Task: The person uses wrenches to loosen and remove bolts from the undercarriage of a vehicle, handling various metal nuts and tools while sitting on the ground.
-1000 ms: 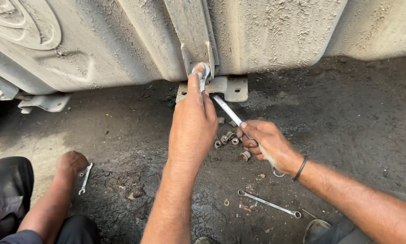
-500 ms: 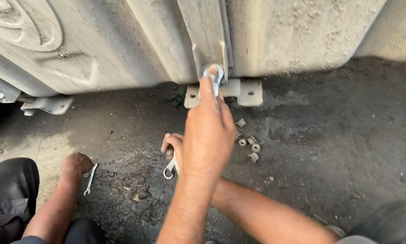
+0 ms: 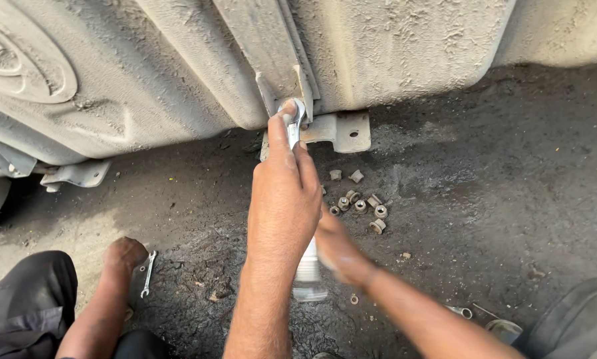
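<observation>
My left hand (image 3: 282, 199) reaches up the middle of the view and is shut on a silver wrench (image 3: 297, 118). The wrench's head sits at the bolt of a grey metal bracket (image 3: 343, 129), under the strap of a large dusty tank (image 3: 391, 46). My right hand (image 3: 338, 251) comes in from the lower right, blurred, just below and behind the left wrist. It grips a second silver wrench (image 3: 308, 276), which shows as a blurred shaft pointing down.
Several rusty nuts (image 3: 359, 203) lie on the dark oily ground right of my hands. A small wrench (image 3: 148, 272) lies by a bare foot (image 3: 122, 256) at lower left. Another wrench (image 3: 459, 310) lies lower right. A second bracket (image 3: 79, 174) juts out at left.
My right hand swung with its wrench from the right side to under my left arm, then back toward the middle. My left hand stayed on the wrench at the bracket.
</observation>
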